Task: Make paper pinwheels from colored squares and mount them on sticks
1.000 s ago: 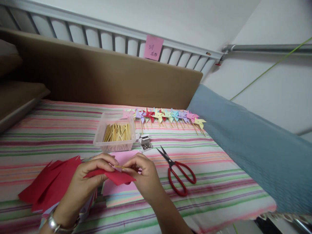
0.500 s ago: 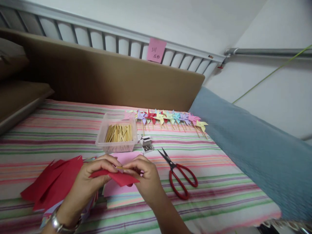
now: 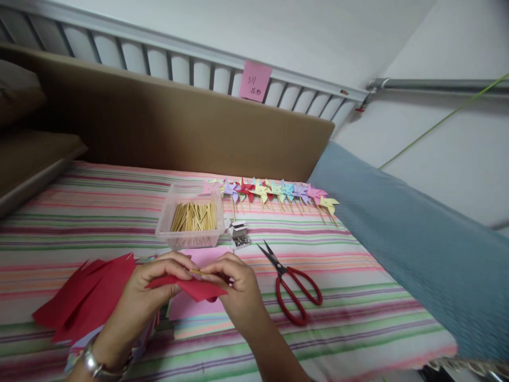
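Note:
A folded sheet of red paper [image 3: 201,291] is held up between both hands at the front of the table. My left hand [image 3: 153,281] pinches the left side of it, fingers on top and thumb beneath. My right hand [image 3: 238,284] is closed at the other side, its fingertips on a thin wooden stick [image 3: 196,271] of which only a short length shows above the paper. Both sets of fingertips nearly meet at this stick. Under the hands lies a stack of pastel paper [image 3: 186,313], pink on top. More red sheets [image 3: 89,297] lie left of my left hand.
Behind the hands stands a clear plastic box [image 3: 165,228] of wooden sticks, with a small open box of metal pins [image 3: 240,240] beside it. Red-handled scissors [image 3: 288,281] lie right of my hands. Several paper pinwheels [image 3: 262,191] line the back, before a cardboard panel [image 3: 191,127].
Almost nothing differs. The front edge of the red paper has tipped up slightly, while both hands keep nearly the same place and hold.

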A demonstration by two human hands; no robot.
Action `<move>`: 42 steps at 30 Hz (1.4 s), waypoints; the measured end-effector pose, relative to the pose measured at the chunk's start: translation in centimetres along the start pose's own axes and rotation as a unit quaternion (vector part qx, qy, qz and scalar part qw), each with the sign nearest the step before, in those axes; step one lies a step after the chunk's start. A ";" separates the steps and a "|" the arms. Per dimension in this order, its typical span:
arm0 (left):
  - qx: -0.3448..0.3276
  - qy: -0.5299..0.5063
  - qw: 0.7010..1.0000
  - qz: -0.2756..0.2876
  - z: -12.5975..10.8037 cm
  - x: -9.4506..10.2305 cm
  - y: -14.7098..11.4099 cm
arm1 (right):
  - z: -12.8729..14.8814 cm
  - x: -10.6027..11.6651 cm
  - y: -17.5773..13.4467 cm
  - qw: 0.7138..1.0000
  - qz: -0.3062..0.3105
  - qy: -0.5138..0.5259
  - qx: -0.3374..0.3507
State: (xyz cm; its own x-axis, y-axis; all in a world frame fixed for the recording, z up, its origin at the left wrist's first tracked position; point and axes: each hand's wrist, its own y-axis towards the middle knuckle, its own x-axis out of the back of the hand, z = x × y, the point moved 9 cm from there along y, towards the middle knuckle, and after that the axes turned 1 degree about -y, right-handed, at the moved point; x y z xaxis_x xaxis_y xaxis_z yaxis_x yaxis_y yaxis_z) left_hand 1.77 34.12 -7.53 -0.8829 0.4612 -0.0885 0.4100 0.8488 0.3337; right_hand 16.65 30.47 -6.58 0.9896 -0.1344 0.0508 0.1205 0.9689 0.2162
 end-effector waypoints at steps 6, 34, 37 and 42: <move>0.011 0.002 1.000 -0.005 0.3 0.1 -0.1 | 0.1 -0.1 -0.1 1.000 -0.001 -0.003 0.008; 0.023 0.035 0.999 -0.030 -0.1 0.3 0.0 | -0.6 -0.3 -0.2 0.999 0.018 -0.034 0.005; 0.013 0.030 0.999 -0.028 -0.3 0.2 0.0 | -0.6 -0.3 -0.3 0.999 0.022 -0.038 0.002; 0.025 0.029 0.999 -0.026 -0.1 0.1 0.0 | -0.2 -0.3 -0.3 0.999 0.020 -0.045 0.012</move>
State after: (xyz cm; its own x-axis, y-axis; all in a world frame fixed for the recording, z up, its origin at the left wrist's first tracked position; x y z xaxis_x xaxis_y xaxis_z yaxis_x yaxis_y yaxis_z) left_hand 1.66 34.18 -7.48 -0.9148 0.4009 -0.0499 0.3721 0.8841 0.2826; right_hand 16.38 30.30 -6.89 0.9825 -0.1143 0.1473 0.0774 0.9687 0.2359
